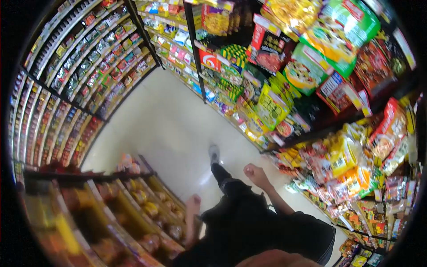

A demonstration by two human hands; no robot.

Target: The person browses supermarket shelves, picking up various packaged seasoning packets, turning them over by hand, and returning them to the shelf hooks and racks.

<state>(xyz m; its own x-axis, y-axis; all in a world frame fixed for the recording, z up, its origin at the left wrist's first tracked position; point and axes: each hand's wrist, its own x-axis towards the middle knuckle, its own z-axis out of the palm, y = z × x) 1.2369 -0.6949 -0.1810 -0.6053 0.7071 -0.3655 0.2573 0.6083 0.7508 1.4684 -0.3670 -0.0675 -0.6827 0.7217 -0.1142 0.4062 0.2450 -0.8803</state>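
Observation:
My right hand (254, 173) is held out in front of my body, its fingers curled into a loose fist with nothing visible in it. It is above the pale floor, nearest to the right-hand shelves but apart from them. My left hand (193, 204) hangs low by my left side, a little blurred. Its outline is compact and curled, and no object shows in it. Close beside it, without clear contact, is a shelf rack (153, 175) with yellow and brown packed goods.
Bagged snacks, among them a green bag (351, 24) and a yellow-green bag (271, 107), crowd the right shelves. A long shelf wall of small packets (95, 58) curves along the left. Between them runs a pale floor (155, 115), with my shoe (214, 153) on it.

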